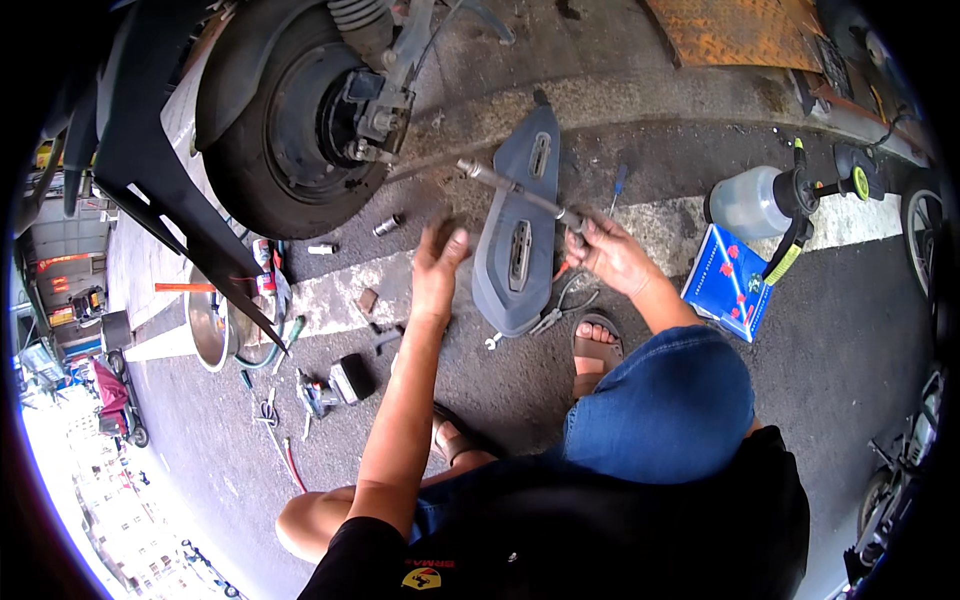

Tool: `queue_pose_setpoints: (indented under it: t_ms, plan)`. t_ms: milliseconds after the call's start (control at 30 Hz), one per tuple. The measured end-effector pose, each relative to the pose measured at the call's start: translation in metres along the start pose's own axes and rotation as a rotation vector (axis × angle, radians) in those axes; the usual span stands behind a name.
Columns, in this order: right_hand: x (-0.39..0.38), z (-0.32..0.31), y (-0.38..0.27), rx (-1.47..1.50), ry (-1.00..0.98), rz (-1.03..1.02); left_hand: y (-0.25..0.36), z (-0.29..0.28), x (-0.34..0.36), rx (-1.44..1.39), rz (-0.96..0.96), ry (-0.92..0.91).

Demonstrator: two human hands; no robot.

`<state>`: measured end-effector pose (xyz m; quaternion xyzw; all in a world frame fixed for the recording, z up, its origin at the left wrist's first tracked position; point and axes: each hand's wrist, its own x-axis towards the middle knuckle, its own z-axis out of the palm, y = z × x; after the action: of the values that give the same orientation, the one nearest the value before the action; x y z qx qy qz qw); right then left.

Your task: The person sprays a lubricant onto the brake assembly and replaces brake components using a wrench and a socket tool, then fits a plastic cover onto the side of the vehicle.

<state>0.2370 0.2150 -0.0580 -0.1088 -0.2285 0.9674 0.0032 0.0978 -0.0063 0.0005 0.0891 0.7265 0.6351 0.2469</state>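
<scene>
My right hand (612, 258) is closed around the handle end of a socket wrench with a long silver extension (515, 189). The tool points up and to the left, above a long grey plastic panel (507, 220) with two slots, which lies on the ground. My left hand (435, 270) is raised left of the panel, thumb apart from the fingers, holding nothing. Its fingers are slightly blurred. Beyond it, two loose sockets (388, 225) lie on the road. A black-tyred wheel (290, 130) with exposed hub and brake parts stands at the upper left.
Left of my left forearm lie a cordless power tool (335, 385), a metal bowl (212, 345) and hoses. Pliers (548, 320) rest by the panel's near end. A blue box (728, 283) and a pump sprayer (755, 205) stand at right. A rusty metal plate (730, 35) is farther off.
</scene>
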Motion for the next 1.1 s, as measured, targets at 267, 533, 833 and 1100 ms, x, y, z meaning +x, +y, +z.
queue_pose_setpoints:
  t_ms: [267, 533, 833, 1100]
  plan:
    - [-0.016, -0.052, -0.039, -0.157, 0.043, -0.077, -0.148, -0.017, -0.033, 0.873, -0.292, -0.075]
    - [-0.033, -0.079, -0.032, -0.123, 0.208, -0.133, -0.128, 0.004, 0.014, 0.801, -0.052, -0.012]
    - [-0.044, -0.088, -0.043, -0.152, 0.401, -0.175, -0.092, 0.011, 0.049, 0.697, -0.162, -0.179]
    - [-0.042, -0.107, -0.044, -0.253, 0.448, -0.176, -0.073, 0.000, 0.029, 0.098, -0.227, -0.300]
